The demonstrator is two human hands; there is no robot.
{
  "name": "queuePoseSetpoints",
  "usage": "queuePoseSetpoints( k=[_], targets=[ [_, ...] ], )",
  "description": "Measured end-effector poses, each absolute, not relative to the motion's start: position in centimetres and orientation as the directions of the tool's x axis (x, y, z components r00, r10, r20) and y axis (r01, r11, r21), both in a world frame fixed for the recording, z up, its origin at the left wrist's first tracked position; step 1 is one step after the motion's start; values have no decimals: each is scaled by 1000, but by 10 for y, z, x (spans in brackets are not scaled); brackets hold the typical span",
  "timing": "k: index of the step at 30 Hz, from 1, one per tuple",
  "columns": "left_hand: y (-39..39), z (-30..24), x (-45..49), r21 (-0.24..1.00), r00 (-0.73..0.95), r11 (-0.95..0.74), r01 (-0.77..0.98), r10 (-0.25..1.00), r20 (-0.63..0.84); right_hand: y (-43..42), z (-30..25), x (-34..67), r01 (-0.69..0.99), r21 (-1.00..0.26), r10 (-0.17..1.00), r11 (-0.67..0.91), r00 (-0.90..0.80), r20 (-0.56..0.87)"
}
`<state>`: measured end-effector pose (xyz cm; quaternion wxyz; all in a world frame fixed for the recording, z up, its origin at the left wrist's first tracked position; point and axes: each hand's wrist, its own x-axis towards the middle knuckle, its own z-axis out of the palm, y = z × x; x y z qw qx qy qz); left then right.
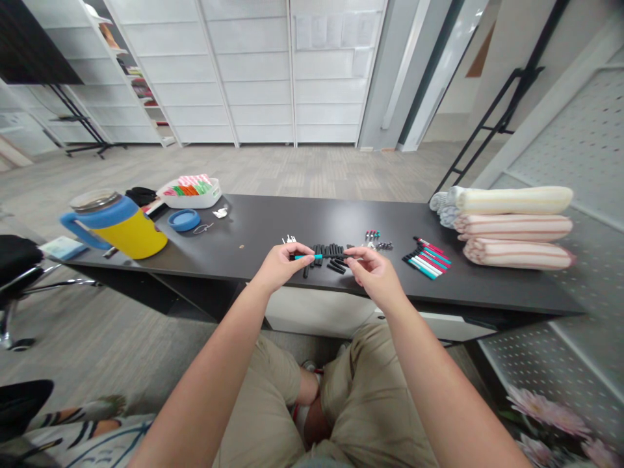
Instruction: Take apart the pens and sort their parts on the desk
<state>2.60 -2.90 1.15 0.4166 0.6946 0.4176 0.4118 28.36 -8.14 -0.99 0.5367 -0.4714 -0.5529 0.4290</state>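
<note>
My left hand [283, 261] is closed in a pinch on a thin pen [316, 257] with a teal middle and dark ends, held level above the black table [273, 224]. My right hand [373, 268] is closed on the pen's other end. Just behind the pen lies a row of black pen caps or barrels [329, 250]. A fan of finished teal and pink pens [428, 258] lies to the right of my right hand.
A yellow jug with a blue handle [121, 229] stands at the table's left, beside a blue lid [184, 220] and a white tray of coloured items [192, 190]. Rolled towels [511, 227] are stacked at the right. Small pen parts [377, 239] lie behind my right hand.
</note>
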Motion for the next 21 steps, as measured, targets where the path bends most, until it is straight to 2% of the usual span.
queuePoseSetpoints(
  k=[4,13,21],
  targets=[
    [-29,13,25,920,321,-309,242,920,225,-81,-8,283,123,-972,979,200,13,203],
    [-28,11,24,914,335,-308,263,918,213,-82,-1,283,147,-980,989,136,-70,127],
    [-29,13,24,911,361,-293,290,915,179,-84,2,282,179,-972,985,150,-110,132]
  ],
)
